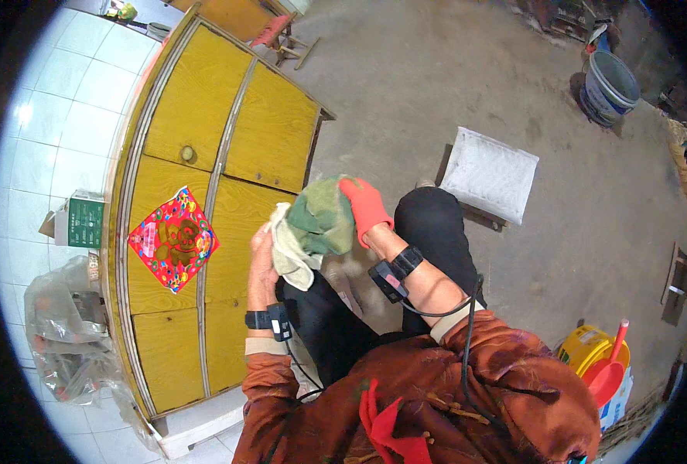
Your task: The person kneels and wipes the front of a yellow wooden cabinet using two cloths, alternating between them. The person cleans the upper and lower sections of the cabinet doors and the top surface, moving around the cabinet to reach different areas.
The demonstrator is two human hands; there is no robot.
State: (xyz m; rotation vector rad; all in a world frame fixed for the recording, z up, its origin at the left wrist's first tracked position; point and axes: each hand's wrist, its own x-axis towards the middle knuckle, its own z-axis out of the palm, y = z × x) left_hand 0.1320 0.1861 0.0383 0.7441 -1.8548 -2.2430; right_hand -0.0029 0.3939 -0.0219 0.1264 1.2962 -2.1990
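Note:
Between my two hands, above my lap, is a crumpled green and cream cloth item (320,217); its cream end hangs down on the left side. My left hand (264,252) is bare and grips the cream end. A coral-red glove covers my right hand (368,204), which holds the green part from the other side. Folds of the fabric hide the fingertips of both hands. Each wrist wears a black strap with a small box and cable. My knees in black trousers (436,232) are bent beneath.
A yellow wooden cabinet (233,220) stands close on the left, with a red decorated paper diamond (174,239) on it. Ahead to the right is a low stool with a whitish top (488,174). A bucket (610,87) stands farther off. A yellow tub (587,342) and red scoop (607,377) are at right.

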